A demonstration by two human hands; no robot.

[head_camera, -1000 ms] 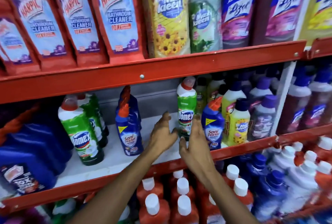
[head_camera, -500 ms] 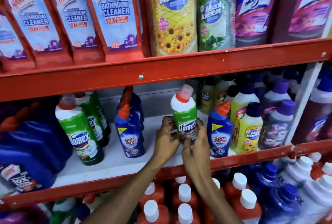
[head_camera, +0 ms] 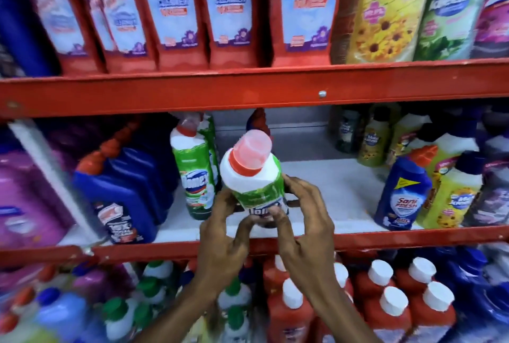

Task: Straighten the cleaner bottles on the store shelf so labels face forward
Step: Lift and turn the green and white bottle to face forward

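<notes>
A green-and-white Domex bottle (head_camera: 254, 177) is being gripped by both hands over the near part of the middle shelf (head_camera: 330, 194). The left hand (head_camera: 223, 238) is being closed around its lower left side, and the right hand (head_camera: 305, 221) is being wrapped around its lower right, with a thumb laid across the label. The bottle is being held tilted, its red cap leaning toward the camera. Just to its left, a second Domex bottle (head_camera: 194, 177) is being kept upright. Well to the right, a blue Sani Fresh bottle (head_camera: 402, 194) is being left standing.
</notes>
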